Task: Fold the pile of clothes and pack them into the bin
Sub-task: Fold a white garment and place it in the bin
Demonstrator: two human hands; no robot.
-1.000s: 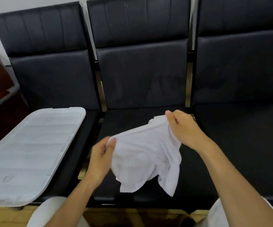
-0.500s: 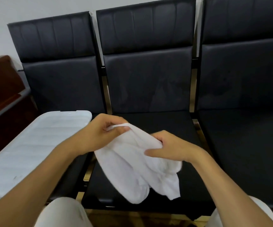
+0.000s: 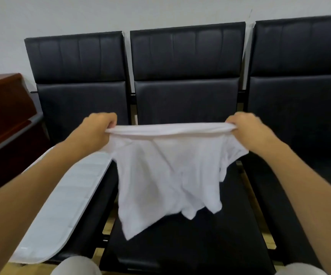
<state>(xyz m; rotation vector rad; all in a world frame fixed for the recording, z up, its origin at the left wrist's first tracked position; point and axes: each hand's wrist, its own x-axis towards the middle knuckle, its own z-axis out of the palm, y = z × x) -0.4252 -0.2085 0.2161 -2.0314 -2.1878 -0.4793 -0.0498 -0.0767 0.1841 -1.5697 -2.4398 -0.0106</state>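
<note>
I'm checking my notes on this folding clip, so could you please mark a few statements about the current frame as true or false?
1. Both hands grip the white garment. True: left hand and right hand hold its top edge.
2. The garment lies flat on the seat. False: it hangs in the air above the middle chair.
3. A white plastic lid rests on the left chair. True.
4. The garment is black. False: it is white.

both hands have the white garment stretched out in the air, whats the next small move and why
Probably lower it flat onto the middle seat. The left hand and right hand grip opposite ends of the white garment's top edge, pulled taut, while its crumpled lower part hangs above the seat, so it needs a surface before folding.
</note>
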